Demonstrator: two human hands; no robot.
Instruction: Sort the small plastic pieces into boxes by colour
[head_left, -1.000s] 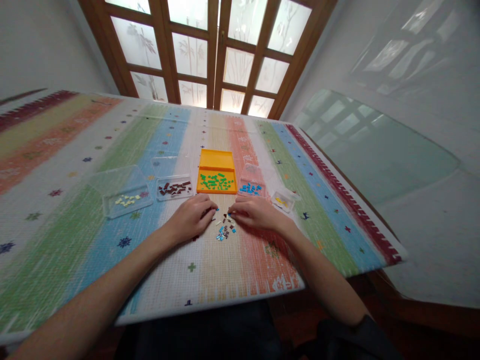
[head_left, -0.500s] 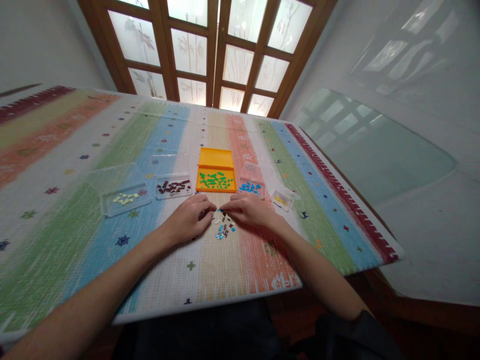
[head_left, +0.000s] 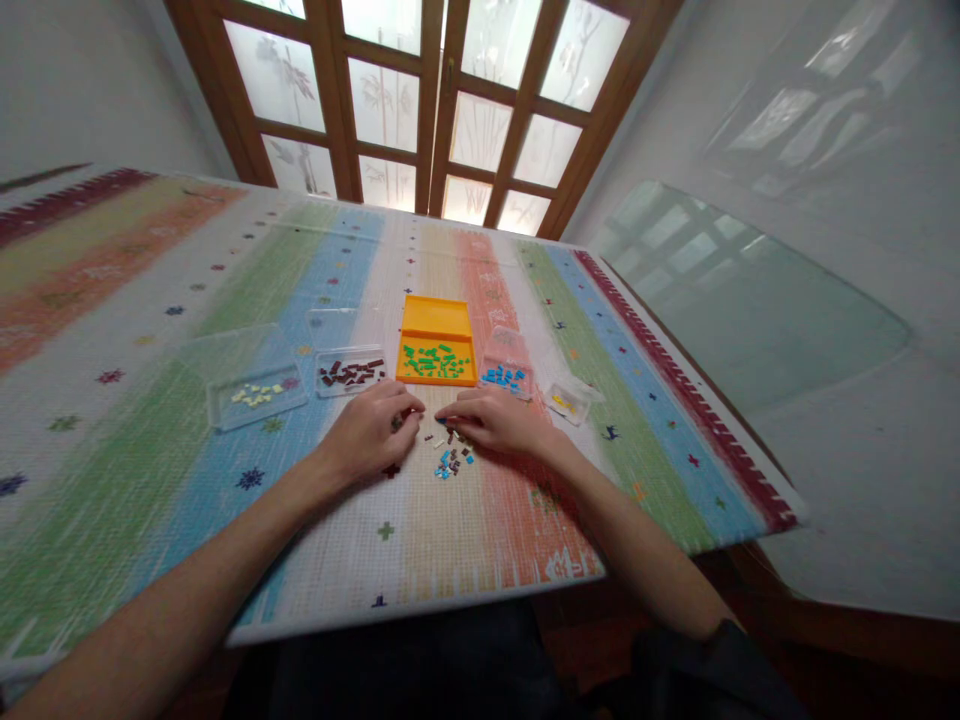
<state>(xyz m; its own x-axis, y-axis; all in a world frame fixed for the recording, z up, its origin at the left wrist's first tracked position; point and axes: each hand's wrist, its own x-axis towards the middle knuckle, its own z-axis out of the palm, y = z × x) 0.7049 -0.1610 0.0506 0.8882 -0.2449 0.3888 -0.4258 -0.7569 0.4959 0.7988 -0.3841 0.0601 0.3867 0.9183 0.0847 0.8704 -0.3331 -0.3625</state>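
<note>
My right hand (head_left: 491,416) is closed in a pinch, palm down, with a small blue brick (head_left: 441,421) just showing at its fingertips. Across a narrow gap, my left hand (head_left: 379,425) has its thumb and index finger curled together. Whatever lies between those tips is too small to make out. Just below the hands, a loose pile of small blue, brown and cream bricks (head_left: 448,464) lies on the striped tablecloth (head_left: 427,540). A few brown pieces are partly covered by my right fingers.
Behind the hands stands an open yellow box (head_left: 436,381) holding green bricks. Left of it are clear boxes with brown bricks (head_left: 350,373) and cream bricks (head_left: 257,395). On the right, clear boxes hold blue bricks (head_left: 503,377) and yellow bricks (head_left: 564,403).
My left hand has drawn back slightly to the left, widening the gap between the fingertips. My right hand stays almost in place. The whole view has shifted a little.
</note>
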